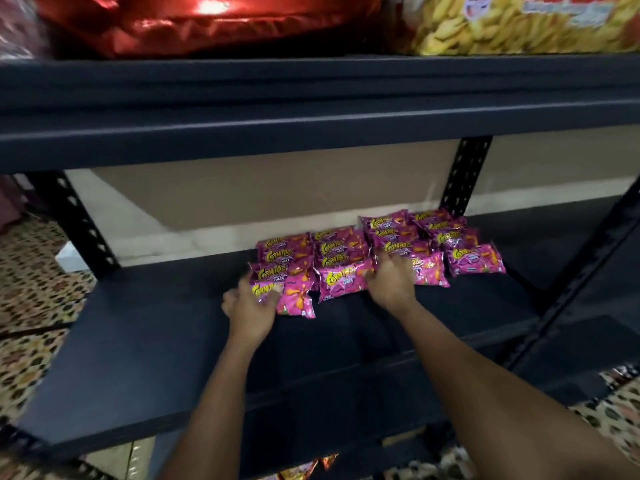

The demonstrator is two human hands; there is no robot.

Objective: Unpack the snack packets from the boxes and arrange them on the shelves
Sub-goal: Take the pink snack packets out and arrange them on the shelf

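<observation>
Several pink snack packets (377,245) with yellow lettering lie in overlapping rows on a dark shelf board (145,341), toward its back right. My left hand (247,311) holds the front-left packet (294,294), thumb over its top edge. My right hand (389,277) rests on the packets in the middle, its fingers curled on a front pink packet (341,278) and the row behind it. Both forearms reach in from below.
An upper shelf beam (311,109) hangs close overhead, carrying a large red bag (207,22) and a yellow snack bag (519,26). Perforated uprights (467,174) stand behind. A patterned floor (31,289) shows at the left. More packets (311,467) peek out below the shelf.
</observation>
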